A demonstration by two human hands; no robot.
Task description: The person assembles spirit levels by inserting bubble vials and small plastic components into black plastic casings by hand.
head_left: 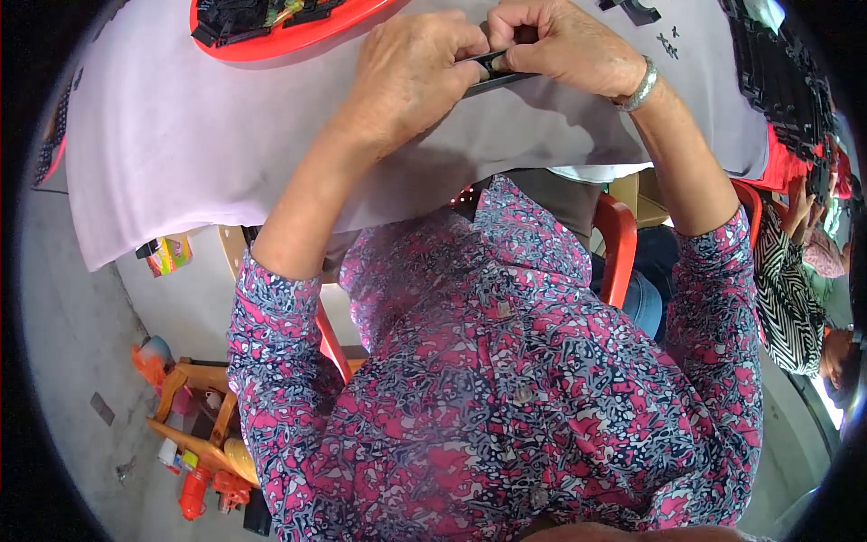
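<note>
My left hand [411, 77] grips the left end of a narrow black plastic strip [498, 83], with thumb and fingers closed round it. On the strip's right part, my right hand [573, 47] pinches with thumb and bent forefinger. The two thumbs nearly meet over the strip, just above the cloth-covered table [226, 163]. Between the fingertips a small dark part shows, too covered to name. Beyond my left hand stands a red tray [262, 52] heaped with black plastic parts [239, 18].
Small black pieces [668, 45] lie on the cloth to the right of my right hand. A large heap of black parts [786, 90] covers the right edge. Another person in a striped garment [784, 294] sits there. A red chair [617, 253] and a wooden rack [194, 438] stand below table height.
</note>
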